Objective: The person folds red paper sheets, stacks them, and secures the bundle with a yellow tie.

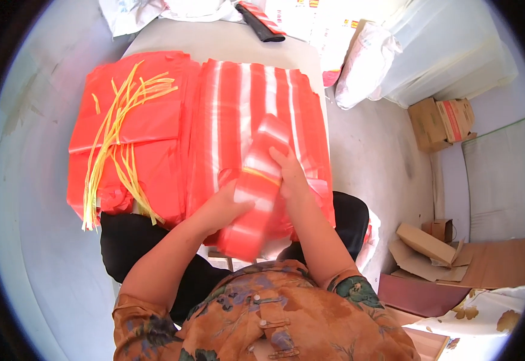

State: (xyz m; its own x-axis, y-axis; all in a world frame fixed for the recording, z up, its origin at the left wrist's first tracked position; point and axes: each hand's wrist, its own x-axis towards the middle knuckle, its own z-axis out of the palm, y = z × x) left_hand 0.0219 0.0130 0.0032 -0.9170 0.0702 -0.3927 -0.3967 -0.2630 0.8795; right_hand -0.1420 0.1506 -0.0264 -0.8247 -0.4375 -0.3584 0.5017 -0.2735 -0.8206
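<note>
Head view, and from where I stand everything gathers on one striped bundle (255, 191), red and white, folded long and narrow, with a yellow tie (261, 175) round its middle. It slants between the person's two hands, over the near part of the striped stack (229, 111), its lower end toward the lap; whether it touches the stack, I can't tell. The left hand (226, 203) has its thumb over the face of the bundle and the other fingers out of sight behind. The right hand (291, 174) is closed on the opposite edge, thumb up near the tie. Both look clamped on it, though the lower end is blurred.

I'd judge it light and floppy, thin shiny film by the look of it, slick where layers slide on each other, hard to break but easy to crease or fan open. Best hold, to my mind, is close to the tie, thumbs on top and fingers beneath, pinching all the layers together. The loose yellow strips (113, 129) on the plain red stack (157, 123) look lighter yet, and prone to tangle
</note>
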